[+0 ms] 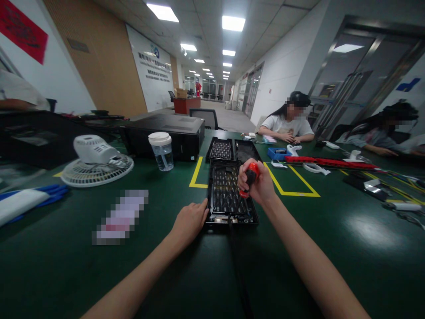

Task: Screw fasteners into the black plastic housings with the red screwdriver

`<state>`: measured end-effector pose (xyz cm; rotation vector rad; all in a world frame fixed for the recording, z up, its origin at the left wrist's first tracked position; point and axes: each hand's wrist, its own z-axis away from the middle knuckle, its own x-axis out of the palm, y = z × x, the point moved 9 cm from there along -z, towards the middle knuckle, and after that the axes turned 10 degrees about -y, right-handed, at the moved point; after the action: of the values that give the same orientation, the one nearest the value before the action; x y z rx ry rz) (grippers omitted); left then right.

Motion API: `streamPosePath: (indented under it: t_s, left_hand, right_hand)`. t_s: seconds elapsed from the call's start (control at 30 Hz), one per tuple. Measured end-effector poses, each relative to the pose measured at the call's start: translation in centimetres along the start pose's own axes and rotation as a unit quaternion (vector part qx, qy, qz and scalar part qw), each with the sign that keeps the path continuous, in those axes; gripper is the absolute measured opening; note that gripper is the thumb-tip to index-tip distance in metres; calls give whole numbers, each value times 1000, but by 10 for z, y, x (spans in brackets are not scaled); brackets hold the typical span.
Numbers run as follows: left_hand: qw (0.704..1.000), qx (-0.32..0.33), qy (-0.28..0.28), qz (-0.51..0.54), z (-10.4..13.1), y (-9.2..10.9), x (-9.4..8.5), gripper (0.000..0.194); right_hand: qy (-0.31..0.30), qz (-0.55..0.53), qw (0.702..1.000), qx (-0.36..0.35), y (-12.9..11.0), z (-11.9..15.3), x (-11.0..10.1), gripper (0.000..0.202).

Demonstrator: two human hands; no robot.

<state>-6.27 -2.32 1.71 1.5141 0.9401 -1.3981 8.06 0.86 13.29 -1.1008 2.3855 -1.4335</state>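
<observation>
An opened black electronic device point(229, 188), with rows of dark rounded parts inside its casing, lies on the green table. My right hand point(262, 181) is closed around the red and black handle of a screwdriver point(249, 179). The tool points down over the device's right part, and I cannot make out where its tip lands. Against the casing's lower left edge, my left hand point(192, 219) steadies it, fingers held together. From the device's near side a black cable point(236, 261) runs toward me. Just behind it sit a dotted black panel point(221, 149) and a black cover point(246, 151).
On the left are a white fan point(98, 161), a lidded water cup point(161, 153), a large black box point(162, 133) and blue-white gloves point(28, 201). A blue tray point(277, 154) and red strip point(332, 162) lie at right. Two people point(287, 122) sit beyond.
</observation>
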Motion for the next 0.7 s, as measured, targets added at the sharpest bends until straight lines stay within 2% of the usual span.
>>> streamPosePath:
  t_s: [0.13, 0.7]
  left_hand:
    - [1000, -3, -7, 2, 0, -1, 0, 41]
    - [1000, -5, -5, 12, 0, -2, -1, 41]
  right_hand:
    - [4, -14, 1000, 13, 1, 1, -1, 36]
    - [-12, -12, 999, 36, 5, 1, 4, 25]
